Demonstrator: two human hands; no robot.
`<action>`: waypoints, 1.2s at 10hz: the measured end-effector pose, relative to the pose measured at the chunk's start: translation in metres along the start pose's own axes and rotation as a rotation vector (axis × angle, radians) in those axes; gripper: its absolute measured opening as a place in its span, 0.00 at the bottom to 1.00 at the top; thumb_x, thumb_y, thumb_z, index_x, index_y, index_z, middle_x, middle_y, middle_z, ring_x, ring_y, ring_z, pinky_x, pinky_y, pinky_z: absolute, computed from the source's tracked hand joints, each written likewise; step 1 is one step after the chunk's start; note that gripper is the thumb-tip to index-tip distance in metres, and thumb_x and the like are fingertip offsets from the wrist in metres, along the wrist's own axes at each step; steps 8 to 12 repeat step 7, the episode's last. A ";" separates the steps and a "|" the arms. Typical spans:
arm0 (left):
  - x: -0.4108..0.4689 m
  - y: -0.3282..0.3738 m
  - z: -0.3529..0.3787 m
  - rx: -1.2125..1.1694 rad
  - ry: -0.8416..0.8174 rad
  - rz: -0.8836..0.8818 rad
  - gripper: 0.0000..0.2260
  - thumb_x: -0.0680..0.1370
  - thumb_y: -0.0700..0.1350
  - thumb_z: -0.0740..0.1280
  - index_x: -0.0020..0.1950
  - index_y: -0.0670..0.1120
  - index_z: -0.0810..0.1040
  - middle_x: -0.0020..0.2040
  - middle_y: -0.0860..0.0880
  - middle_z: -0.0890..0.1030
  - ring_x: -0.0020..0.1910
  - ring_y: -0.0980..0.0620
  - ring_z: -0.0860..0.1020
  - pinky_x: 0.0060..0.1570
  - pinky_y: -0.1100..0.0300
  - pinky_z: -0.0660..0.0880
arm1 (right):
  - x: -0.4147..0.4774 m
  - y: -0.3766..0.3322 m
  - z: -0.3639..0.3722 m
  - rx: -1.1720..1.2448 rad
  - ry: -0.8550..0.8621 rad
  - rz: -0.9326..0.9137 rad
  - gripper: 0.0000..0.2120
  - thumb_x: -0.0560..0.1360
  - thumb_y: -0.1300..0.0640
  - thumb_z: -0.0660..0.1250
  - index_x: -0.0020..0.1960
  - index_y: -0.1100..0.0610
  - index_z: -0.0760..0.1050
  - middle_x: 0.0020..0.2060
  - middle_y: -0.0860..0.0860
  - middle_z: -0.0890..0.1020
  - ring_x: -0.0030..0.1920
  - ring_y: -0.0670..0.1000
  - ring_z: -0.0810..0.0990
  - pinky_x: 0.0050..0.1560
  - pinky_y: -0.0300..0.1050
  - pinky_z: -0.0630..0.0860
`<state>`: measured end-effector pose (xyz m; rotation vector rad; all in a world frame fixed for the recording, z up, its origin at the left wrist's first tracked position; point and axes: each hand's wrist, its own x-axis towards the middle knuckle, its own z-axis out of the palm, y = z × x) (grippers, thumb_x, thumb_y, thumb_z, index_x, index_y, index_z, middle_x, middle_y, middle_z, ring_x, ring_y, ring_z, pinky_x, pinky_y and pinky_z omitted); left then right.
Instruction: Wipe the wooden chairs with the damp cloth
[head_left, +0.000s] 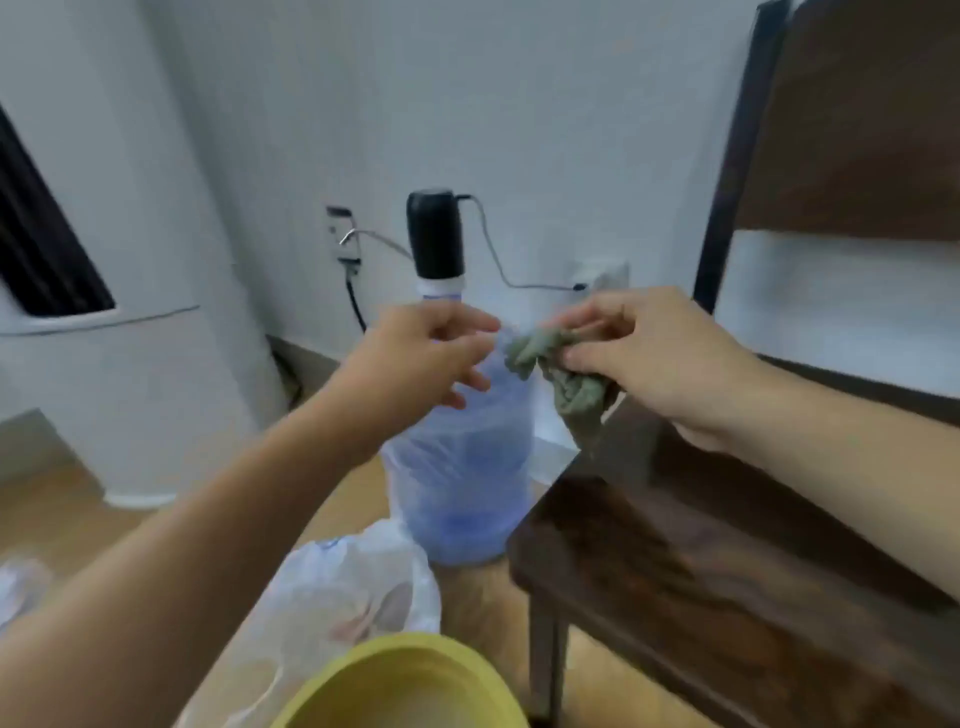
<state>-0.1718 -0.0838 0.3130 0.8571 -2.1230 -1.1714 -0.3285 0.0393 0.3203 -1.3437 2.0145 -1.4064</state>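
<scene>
Standing on a wooden floor (67, 519) against a white wall (519, 104), a dark wooden chair (701, 571) sits below the right hand (660, 364), whose fingers (597, 358) grip the bunched green cloth (571, 389). The left hand (415, 358) curls loosely at the cloth's end, with a water bottle (467, 478) beyond its fingers; whether they touch the cloth is unclear.

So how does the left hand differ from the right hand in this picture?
The right hand grips the bunched green cloth; the left hand only reaches the cloth's end, and blur hides whether it pinches it. The right hand is seen above the wooden chair seat; the left hand is in front of the blue water bottle. Both have curled fingers, at similar height.
</scene>
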 end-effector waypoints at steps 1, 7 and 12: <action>-0.056 -0.060 -0.059 0.009 0.031 -0.107 0.07 0.79 0.42 0.68 0.54 0.48 0.84 0.45 0.47 0.87 0.35 0.51 0.85 0.29 0.61 0.77 | -0.016 -0.019 0.077 -0.245 -0.135 -0.176 0.13 0.72 0.67 0.71 0.47 0.50 0.86 0.38 0.49 0.87 0.39 0.45 0.85 0.43 0.37 0.82; -0.236 -0.254 -0.020 0.165 -0.515 -0.668 0.14 0.79 0.45 0.60 0.63 0.48 0.78 0.45 0.52 0.79 0.35 0.56 0.83 0.29 0.60 0.78 | -0.153 0.181 0.315 -0.482 -0.459 0.443 0.19 0.73 0.69 0.61 0.42 0.46 0.80 0.52 0.52 0.82 0.46 0.55 0.83 0.42 0.47 0.82; -0.236 -0.254 -0.020 0.165 -0.515 -0.668 0.14 0.79 0.45 0.60 0.63 0.48 0.78 0.45 0.52 0.79 0.35 0.56 0.83 0.29 0.60 0.78 | -0.153 0.181 0.315 -0.482 -0.459 0.443 0.19 0.73 0.69 0.61 0.42 0.46 0.80 0.52 0.52 0.82 0.46 0.55 0.83 0.42 0.47 0.82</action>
